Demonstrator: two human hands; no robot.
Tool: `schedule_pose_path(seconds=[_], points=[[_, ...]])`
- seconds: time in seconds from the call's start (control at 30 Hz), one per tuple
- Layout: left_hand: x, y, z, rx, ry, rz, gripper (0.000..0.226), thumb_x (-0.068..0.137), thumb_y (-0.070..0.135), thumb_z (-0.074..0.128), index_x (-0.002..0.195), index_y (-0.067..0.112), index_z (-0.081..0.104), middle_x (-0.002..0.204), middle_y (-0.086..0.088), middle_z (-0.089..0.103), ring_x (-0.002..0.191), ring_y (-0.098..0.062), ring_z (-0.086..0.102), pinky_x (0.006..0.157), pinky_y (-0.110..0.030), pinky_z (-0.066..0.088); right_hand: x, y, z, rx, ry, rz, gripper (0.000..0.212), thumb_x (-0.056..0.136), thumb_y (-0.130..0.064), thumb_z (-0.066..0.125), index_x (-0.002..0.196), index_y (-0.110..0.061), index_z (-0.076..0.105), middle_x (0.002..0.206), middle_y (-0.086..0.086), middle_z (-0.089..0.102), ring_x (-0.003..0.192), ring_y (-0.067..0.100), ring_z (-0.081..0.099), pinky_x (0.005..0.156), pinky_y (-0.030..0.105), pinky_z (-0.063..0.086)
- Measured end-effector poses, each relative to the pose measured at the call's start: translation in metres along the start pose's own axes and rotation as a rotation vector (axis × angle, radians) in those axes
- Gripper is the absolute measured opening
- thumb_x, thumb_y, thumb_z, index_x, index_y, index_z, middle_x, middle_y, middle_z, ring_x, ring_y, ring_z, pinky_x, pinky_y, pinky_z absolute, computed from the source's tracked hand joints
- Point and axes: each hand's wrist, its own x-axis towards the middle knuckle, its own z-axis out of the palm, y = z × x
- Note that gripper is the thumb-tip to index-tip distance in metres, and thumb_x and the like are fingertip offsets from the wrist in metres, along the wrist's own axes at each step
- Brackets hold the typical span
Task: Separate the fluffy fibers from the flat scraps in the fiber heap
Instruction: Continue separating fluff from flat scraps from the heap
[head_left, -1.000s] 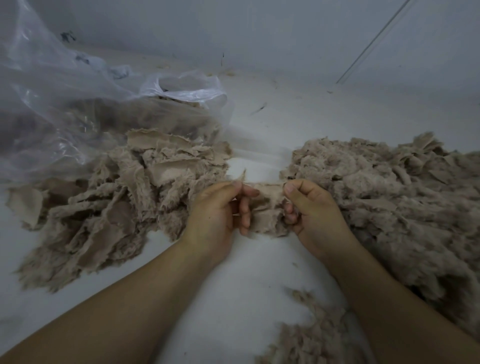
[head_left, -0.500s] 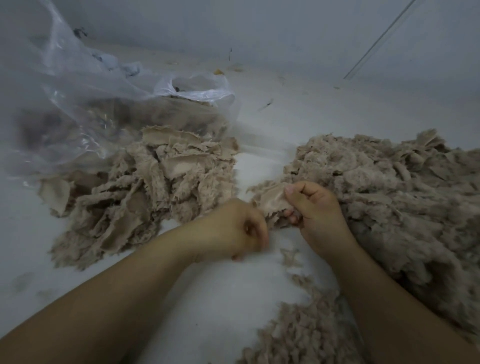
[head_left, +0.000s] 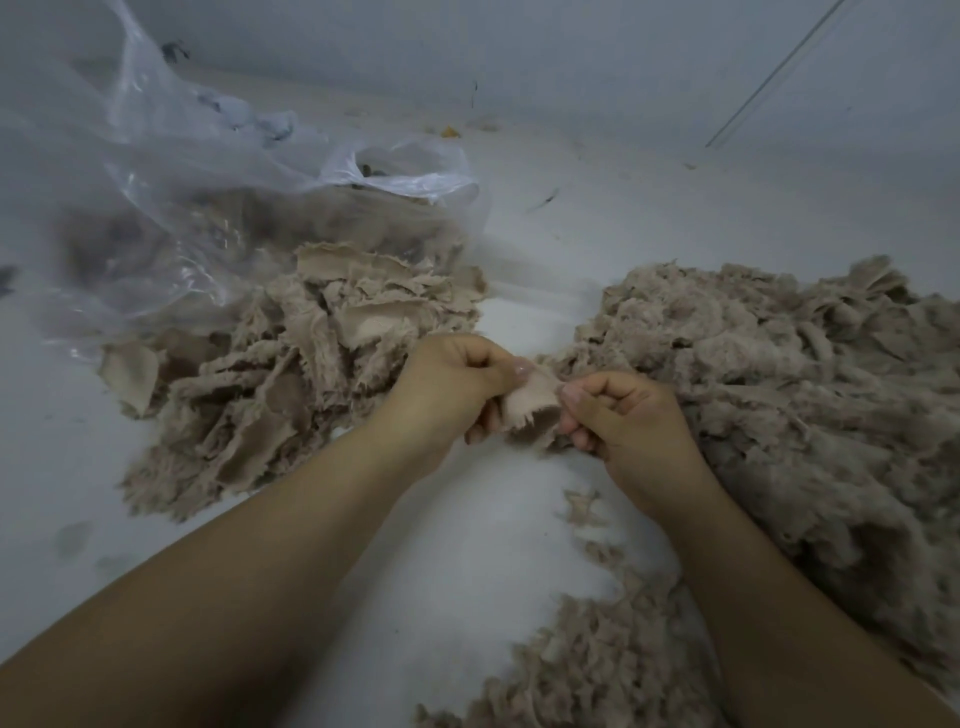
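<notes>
A small flat scrap (head_left: 531, 406) is pinched at opposite edges by the left hand (head_left: 457, 387) and right hand (head_left: 626, 421); being judged light, limp and easily frayed, it is best gripped by its firm woven edge, not its fluffy fringe

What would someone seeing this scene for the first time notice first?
The two bare hands at centre, the left hand and right hand, together pinch a small flat beige fabric scrap. A big fluffy grey-brown fiber heap fills the right side, and a pile of flat torn beige scraps lies on the left, just in front of a crumpled clear plastic bag.
</notes>
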Motion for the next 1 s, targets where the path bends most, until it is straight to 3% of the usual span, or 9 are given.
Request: schedule_pose_path(seconds=[0.1,0.2,0.27,0.33,0.43,0.57,0.7,0.8,1.0], points=[[0.002,-0.002,-0.016,-0.011,0.168,0.005,0.025,0.089,0.009,0.068,0.064,0.007,0.065,0.043,-0.007,0.051,0.03,-0.013,0.041,0.032,-0.014,0.026,0.005,0.001,-0.002,0.118,0.054,0.047,0.013,0.085,-0.015,0.064,0.075,-0.014,0.072,0.058,0.002,0.065,0.046,0.007,0.05,0.047,0.017,0.043],[0.003,-0.008,-0.042,0.65,0.16,0.182,0.019,0.085,0.012,0.072,0.067,0.007,0.068,0.056,-0.002,0.062,0.044,-0.007,0.052,0.041,-0.021,0.043,0.007,0.0,-0.002,0.195,0.09,0.088,0.017,0.096,-0.003,0.052,0.083,-0.004,0.063,0.057,0.0,0.061,0.046,0.006,0.046,0.047,0.016,0.04],[-0.002,-0.011,-0.051,1.11,0.098,0.302,0.007,0.084,0.013,0.066,0.081,0.006,0.067,0.082,-0.006,0.062,0.069,-0.019,0.058,0.061,-0.035,0.052,0.007,-0.001,0.001,0.223,0.068,0.108,0.019,0.098,-0.004,0.049,0.085,-0.004,0.062,0.058,-0.001,0.058,0.049,0.007,0.044,0.047,0.016,0.039],[-0.012,-0.014,-0.044,1.316,0.105,0.394,0.015,0.085,0.017,0.062,0.098,0.011,0.064,0.104,-0.007,0.053,0.081,-0.031,0.059,0.062,-0.043,0.052,0.008,0.0,0.003,0.256,0.035,0.126,0.023,0.1,-0.004,0.046,0.084,-0.005,0.063,0.06,0.0,0.056,0.051,0.008,0.041,0.048,0.017,0.038],[-0.02,-0.015,-0.016,1.177,0.041,0.547,0.03,0.081,0.032,0.069,0.107,0.016,0.067,0.107,-0.003,0.056,0.084,-0.028,0.063,0.061,-0.041,0.054,0.009,0.001,0.001,0.374,0.003,0.153,0.031,0.1,-0.008,0.044,0.079,-0.011,0.067,0.062,0.0,0.051,0.051,0.008,0.037,0.047,0.016,0.035],[-0.004,-0.013,0.013,0.799,-0.092,0.354,0.026,0.083,0.024,0.074,0.107,0.015,0.069,0.093,0.004,0.062,0.085,-0.011,0.059,0.076,-0.025,0.046,0.008,0.0,-0.002,0.445,-0.066,0.133,0.021,0.092,-0.017,0.052,0.079,-0.014,0.068,0.062,0.0,0.048,0.049,0.007,0.035,0.047,0.015,0.034],[0.001,-0.016,0.024,0.516,-0.125,0.209,0.005,0.085,0.003,0.071,0.087,0.007,0.068,0.069,0.002,0.062,0.059,-0.01,0.058,0.059,-0.028,0.052,0.008,0.0,-0.002,0.415,-0.063,0.131,0.017,0.092,-0.017,0.051,0.082,-0.01,0.063,0.06,-0.001,0.047,0.048,0.006,0.035,0.045,0.015,0.033],[-0.003,-0.015,0.022,0.372,-0.055,0.152,0.015,0.09,0.003,0.065,0.076,0.007,0.065,0.043,0.009,0.054,0.034,-0.006,0.046,0.037,-0.016,0.035,0.009,-0.004,-0.001,0.299,-0.018,0.111,0.016,0.095,-0.013,0.05,0.084,-0.009,0.061,0.056,-0.004,0.045,0.045,0.004,0.034,0.044,0.015,0.031],[-0.009,-0.006,0.02,0.223,-0.025,0.093,0.02,0.093,0.0,0.061,0.073,0.006,0.063,0.041,0.007,0.049,0.032,-0.008,0.04,0.035,-0.014,0.031,0.009,-0.008,0.001,0.121,0.039,0.093,0.013,0.094,-0.007,0.059,0.082,-0.01,0.064,0.057,-0.004,0.057,0.048,0.007,0.05,0.046,0.02,0.044]])
